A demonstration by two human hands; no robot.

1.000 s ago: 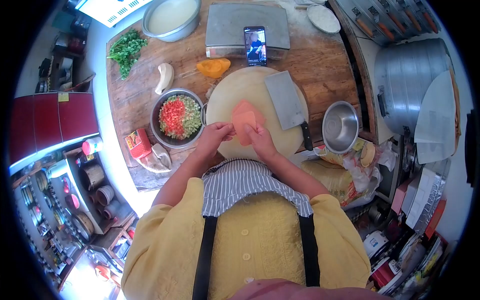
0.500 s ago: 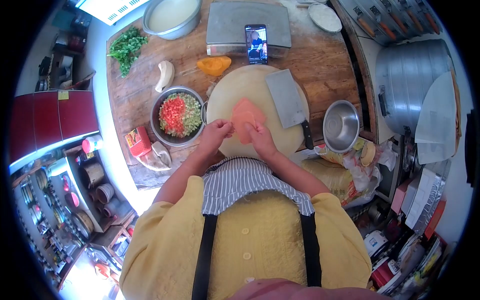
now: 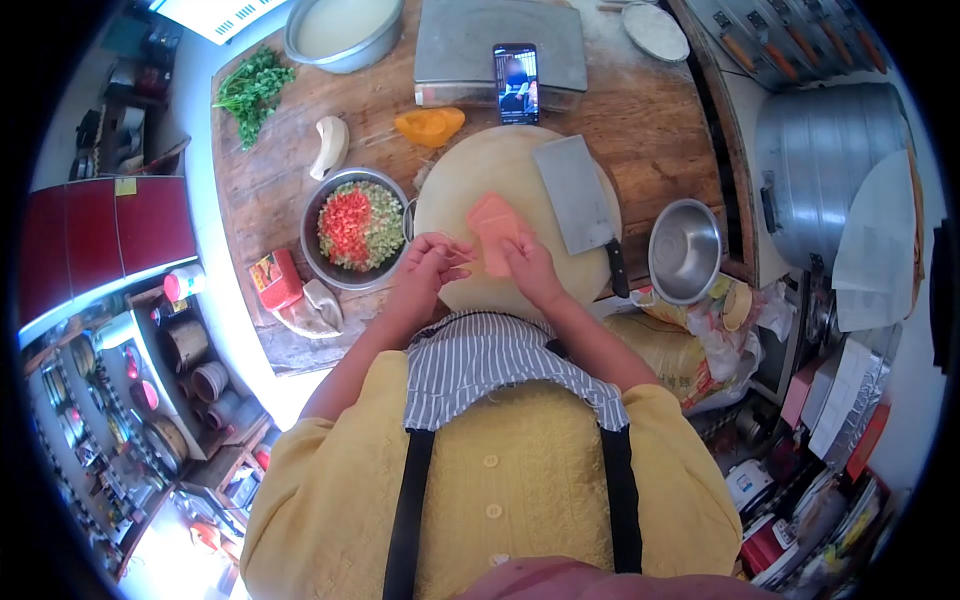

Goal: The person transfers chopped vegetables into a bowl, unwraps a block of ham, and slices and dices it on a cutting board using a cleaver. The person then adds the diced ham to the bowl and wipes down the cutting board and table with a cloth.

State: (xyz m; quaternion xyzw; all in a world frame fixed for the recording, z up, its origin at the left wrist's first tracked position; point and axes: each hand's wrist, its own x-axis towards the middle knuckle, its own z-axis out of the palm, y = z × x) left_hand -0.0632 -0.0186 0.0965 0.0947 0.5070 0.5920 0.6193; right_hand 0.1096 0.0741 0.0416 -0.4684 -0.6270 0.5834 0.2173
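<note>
Thin pink-orange slices, which look like sliced ham [image 3: 490, 218], lie overlapping on the round cutting board [image 3: 455, 180]. My right hand [image 3: 532, 268] pinches the near right edge of a slice between thumb and fingers, over the board. To the left, my left hand [image 3: 432, 268] hovers at the board's edge, fingers bent and apart, with no slice clearly in them. A broad cleaver [image 3: 570, 195] with a black handle rests on the board's right side. Left of the board stands a metal bowl [image 3: 312, 255] of diced red and green vegetables.
A phone [image 3: 515, 85] leans against a grey scale [image 3: 460, 45] behind the board. Orange squash [image 3: 430, 125], green herbs [image 3: 250, 95], a red packet [image 3: 276, 280] and a basin of pale liquid [image 3: 375, 50] share the table. At right sits a steel bowl [image 3: 684, 250].
My left hand has drawn back left from the slices and its fingers have parted. My right hand has shifted slightly right and still pinches a slice.
</note>
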